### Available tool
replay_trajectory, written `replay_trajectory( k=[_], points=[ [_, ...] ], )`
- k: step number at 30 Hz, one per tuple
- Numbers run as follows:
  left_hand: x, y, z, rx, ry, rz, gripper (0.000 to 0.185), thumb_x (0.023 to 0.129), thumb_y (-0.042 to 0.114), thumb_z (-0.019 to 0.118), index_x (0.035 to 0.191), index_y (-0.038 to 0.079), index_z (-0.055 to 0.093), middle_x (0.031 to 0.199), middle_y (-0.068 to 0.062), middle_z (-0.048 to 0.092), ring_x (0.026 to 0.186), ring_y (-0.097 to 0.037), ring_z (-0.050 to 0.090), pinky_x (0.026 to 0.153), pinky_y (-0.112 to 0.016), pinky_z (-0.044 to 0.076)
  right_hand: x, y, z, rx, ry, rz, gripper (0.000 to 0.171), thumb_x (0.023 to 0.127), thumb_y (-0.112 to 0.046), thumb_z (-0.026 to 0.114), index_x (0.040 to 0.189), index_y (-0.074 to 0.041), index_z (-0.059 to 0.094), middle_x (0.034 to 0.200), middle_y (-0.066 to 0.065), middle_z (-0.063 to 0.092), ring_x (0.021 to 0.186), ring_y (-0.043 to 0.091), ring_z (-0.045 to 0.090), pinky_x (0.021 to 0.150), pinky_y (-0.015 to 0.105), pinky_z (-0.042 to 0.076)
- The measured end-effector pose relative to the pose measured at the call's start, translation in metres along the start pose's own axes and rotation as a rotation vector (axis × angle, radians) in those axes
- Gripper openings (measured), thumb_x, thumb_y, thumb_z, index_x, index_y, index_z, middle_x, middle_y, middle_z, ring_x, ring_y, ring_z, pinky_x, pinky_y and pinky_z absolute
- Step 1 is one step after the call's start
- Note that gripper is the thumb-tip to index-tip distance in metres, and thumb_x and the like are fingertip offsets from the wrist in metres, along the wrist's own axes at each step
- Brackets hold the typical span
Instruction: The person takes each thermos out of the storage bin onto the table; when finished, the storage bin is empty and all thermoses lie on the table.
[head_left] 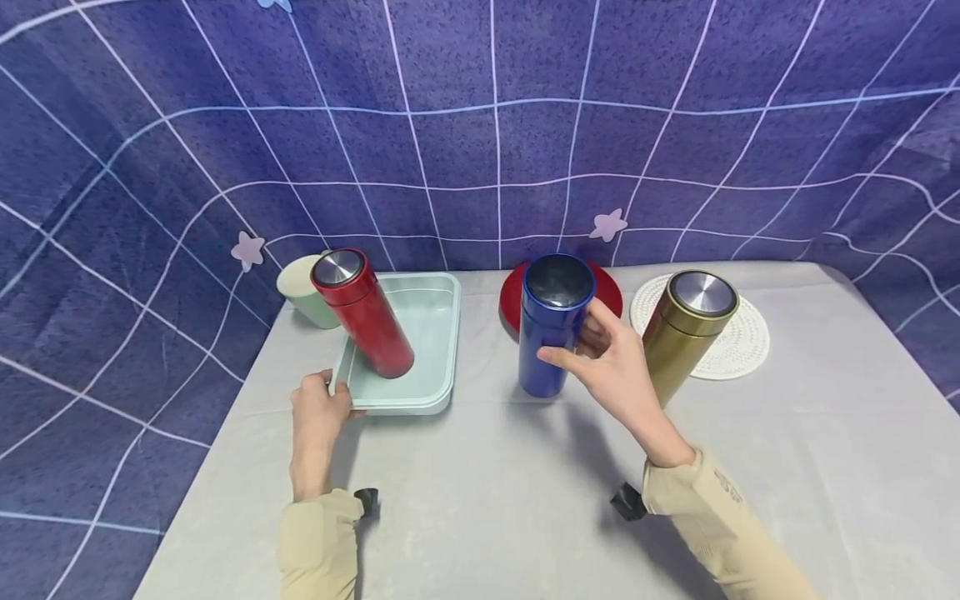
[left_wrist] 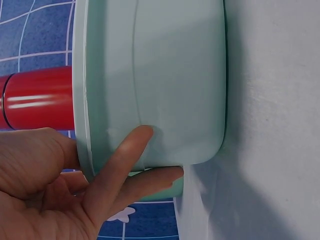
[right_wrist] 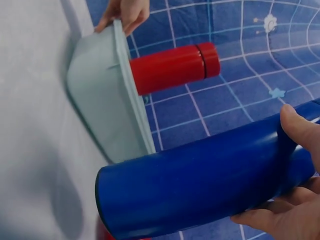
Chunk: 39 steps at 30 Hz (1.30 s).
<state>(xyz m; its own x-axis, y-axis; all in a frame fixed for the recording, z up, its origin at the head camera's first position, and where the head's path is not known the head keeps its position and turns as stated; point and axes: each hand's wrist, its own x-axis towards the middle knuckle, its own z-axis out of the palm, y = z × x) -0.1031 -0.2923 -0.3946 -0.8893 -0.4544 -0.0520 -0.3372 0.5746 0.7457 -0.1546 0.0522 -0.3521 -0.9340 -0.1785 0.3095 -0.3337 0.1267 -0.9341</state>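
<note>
My right hand [head_left: 611, 367] grips a blue vacuum flask [head_left: 542, 367] around its upper part, thumb on one side and fingers on the other. In the right wrist view the base of the flask hangs off the table, with a shadow beneath. My left hand [head_left: 318, 412] holds the near left corner of a pale green plastic box [head_left: 401, 408], the thumb by the rim and two fingers along the outer wall. Upright inside the box stands a red flask [head_left: 378, 337] with a steel-topped lid.
A gold flask [head_left: 675, 342] stands right of my right hand, before a white round woven mat [head_left: 738, 342]. Behind the blue flask lies a red plate [head_left: 510, 304]. A light green cup [head_left: 318, 308] sits behind the box's left side. A purple gridded cloth [head_left: 480, 142] hangs behind the table.
</note>
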Motion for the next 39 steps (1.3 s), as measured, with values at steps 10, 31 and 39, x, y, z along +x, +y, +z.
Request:
replay_trajectory(
  k=[10, 31, 39],
  points=[
    [0.001, 0.0, 0.001, 0.016, 0.012, -0.002, 0.041, 0.095, 0.001, 0.04, 0.129, -0.019, 0.05, 0.103, -0.041, 0.062, 0.069, -0.031, 0.073, 0.056, -0.021, 0.052, -0.006, 0.018, -0.006, -0.053, 0.078, 0.028, 0.057, 0.074, -0.006, 0.084, 0.124, -0.005, 0.06, 0.111, 0.015, 0.071, 0.094, 0.01, 0.068, 0.087, 0.022, 0.054],
    [0.001, 0.001, 0.004, 0.022, 0.032, 0.0, 0.04, 0.095, 0.001, 0.041, 0.128, -0.02, 0.05, 0.1, -0.04, 0.064, 0.07, -0.032, 0.073, 0.057, -0.025, 0.054, -0.009, 0.035, -0.009, -0.092, 0.108, 0.059, 0.055, 0.075, -0.01, 0.084, 0.123, -0.006, 0.06, 0.114, 0.013, 0.07, 0.1, 0.018, 0.069, 0.089, 0.025, 0.054],
    [0.002, 0.002, 0.003, 0.009, 0.015, -0.013, 0.041, 0.095, 0.002, 0.039, 0.129, -0.018, 0.051, 0.108, -0.041, 0.061, 0.069, -0.03, 0.073, 0.055, -0.02, 0.053, -0.011, 0.035, -0.011, -0.093, 0.088, 0.11, 0.063, 0.079, -0.017, 0.082, 0.134, -0.009, 0.052, 0.129, 0.016, 0.062, 0.122, 0.027, 0.059, 0.104, 0.041, 0.044]
  ],
)
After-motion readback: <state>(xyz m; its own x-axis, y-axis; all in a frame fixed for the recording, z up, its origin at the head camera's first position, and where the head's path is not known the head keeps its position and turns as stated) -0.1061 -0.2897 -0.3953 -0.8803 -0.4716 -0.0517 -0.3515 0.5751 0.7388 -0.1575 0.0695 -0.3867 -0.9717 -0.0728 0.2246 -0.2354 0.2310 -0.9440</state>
